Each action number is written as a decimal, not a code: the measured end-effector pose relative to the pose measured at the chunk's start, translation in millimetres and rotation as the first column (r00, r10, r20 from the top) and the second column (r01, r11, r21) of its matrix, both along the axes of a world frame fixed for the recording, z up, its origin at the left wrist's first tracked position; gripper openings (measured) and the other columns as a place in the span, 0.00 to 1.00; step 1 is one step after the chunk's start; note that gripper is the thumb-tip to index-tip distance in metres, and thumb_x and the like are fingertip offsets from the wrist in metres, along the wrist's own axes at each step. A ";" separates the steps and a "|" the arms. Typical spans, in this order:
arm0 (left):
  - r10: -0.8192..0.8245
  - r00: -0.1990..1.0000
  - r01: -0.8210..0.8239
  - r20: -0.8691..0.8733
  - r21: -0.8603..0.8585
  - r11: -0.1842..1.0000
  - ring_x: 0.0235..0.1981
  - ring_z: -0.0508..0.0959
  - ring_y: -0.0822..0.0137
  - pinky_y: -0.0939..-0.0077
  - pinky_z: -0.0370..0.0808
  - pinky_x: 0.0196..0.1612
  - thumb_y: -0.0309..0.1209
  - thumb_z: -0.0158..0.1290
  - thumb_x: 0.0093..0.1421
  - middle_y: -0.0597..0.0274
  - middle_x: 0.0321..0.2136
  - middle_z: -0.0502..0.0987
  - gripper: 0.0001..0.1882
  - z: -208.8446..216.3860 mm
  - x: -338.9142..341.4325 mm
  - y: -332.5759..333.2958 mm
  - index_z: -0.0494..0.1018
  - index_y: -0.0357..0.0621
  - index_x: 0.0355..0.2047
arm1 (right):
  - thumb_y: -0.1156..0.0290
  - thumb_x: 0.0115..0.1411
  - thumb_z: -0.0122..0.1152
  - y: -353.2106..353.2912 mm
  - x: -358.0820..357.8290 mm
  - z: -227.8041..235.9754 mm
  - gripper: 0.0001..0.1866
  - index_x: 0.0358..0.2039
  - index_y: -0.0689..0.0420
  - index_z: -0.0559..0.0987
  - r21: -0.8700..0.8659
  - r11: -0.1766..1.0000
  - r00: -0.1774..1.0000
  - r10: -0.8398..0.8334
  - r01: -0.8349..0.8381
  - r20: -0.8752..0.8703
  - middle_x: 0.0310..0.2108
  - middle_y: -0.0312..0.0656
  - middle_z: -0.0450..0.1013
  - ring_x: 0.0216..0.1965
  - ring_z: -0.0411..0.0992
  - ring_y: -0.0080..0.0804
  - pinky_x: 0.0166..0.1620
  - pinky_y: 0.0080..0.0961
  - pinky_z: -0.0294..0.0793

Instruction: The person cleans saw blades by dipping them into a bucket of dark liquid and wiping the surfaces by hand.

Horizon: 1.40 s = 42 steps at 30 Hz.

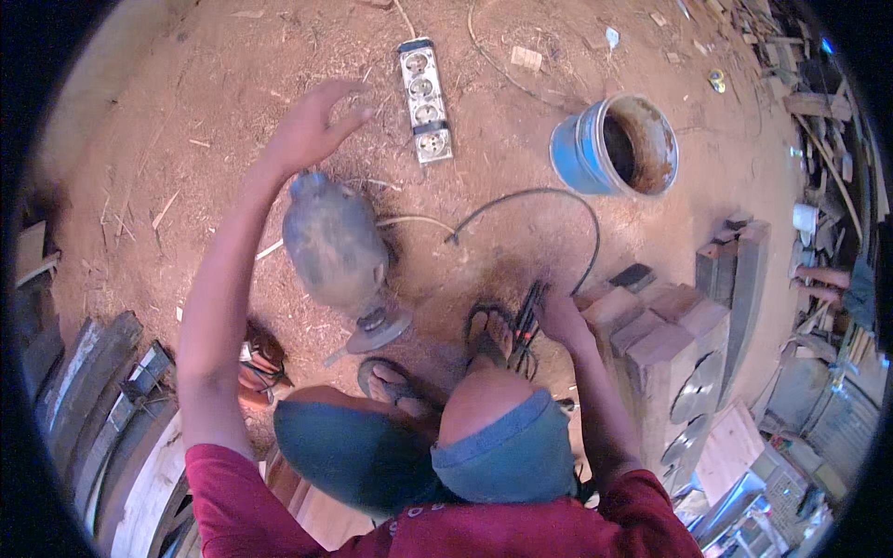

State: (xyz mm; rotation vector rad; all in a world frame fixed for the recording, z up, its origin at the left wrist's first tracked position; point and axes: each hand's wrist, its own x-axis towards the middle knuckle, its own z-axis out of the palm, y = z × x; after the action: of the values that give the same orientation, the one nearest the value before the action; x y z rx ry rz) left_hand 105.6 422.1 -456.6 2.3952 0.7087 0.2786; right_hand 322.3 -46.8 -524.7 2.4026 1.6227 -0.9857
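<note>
Dusty matt angle grinder (335,244) — rusty metal bucket (616,145), rough wooden blocks (656,321).

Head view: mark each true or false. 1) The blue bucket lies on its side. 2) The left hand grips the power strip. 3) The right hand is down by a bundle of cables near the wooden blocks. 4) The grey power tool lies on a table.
1) True: the blue bucket lies tipped, its rusty opening showing.
2) False: the left hand is open in the air, apart from the power strip.
3) True: the right hand is at the cables beside the wooden blocks.
4) False: the grey power tool lies on the dirt ground.
</note>
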 end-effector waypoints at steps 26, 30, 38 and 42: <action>0.342 0.905 -0.331 -0.253 0.085 0.940 0.58 0.68 0.40 0.52 0.64 0.63 0.60 0.51 0.59 0.46 0.55 0.74 0.36 9.5 -169.7 -109.2 0.73 0.43 0.54 | 0.63 0.72 0.46 -33.9 -63.7 48.4 0.15 0.47 0.65 0.68 0.693 0.304 0.654 -0.688 0.653 -0.314 0.32 0.55 0.72 0.35 0.70 0.41 0.42 0.36 0.70; 0.410 0.911 -0.382 -0.049 0.280 0.881 0.66 0.58 0.38 0.50 0.58 0.66 0.59 0.57 0.55 0.44 0.65 0.61 0.43 6.3 -195.9 -150.5 0.65 0.43 0.62 | 0.64 0.71 0.47 11.5 -48.4 101.9 0.15 0.45 0.66 0.71 0.784 0.306 0.757 -0.585 0.539 -0.292 0.32 0.50 0.72 0.33 0.71 0.36 0.40 0.34 0.71; 0.532 0.830 -0.552 0.166 0.114 0.826 0.70 0.51 0.39 0.37 0.51 0.67 0.64 0.62 0.48 0.40 0.69 0.50 0.56 -21.9 -207.8 -185.3 0.54 0.47 0.69 | 0.56 0.60 0.65 113.8 -80.6 83.3 0.20 0.46 0.57 0.81 -0.034 0.777 0.432 -0.385 0.628 -0.815 0.28 0.32 0.76 0.26 0.68 0.21 0.28 0.23 0.67; 0.913 0.395 -0.767 0.104 -0.511 0.389 0.68 0.55 0.44 0.45 0.61 0.63 0.64 0.58 0.53 0.40 0.69 0.49 0.56 -46.1 -203.1 -179.2 0.48 0.43 0.70 | 0.53 0.62 0.63 132.7 -121.1 28.1 0.25 0.55 0.54 0.78 -0.105 0.877 0.447 -0.338 0.468 -0.828 0.32 0.33 0.78 0.25 0.69 0.19 0.28 0.22 0.68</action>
State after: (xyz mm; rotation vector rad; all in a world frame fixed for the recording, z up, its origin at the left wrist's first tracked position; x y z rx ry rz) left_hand -97.5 242.8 -502.7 1.2948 1.6238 0.9101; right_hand 201.2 86.0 -496.6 2.6333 1.2440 -2.5141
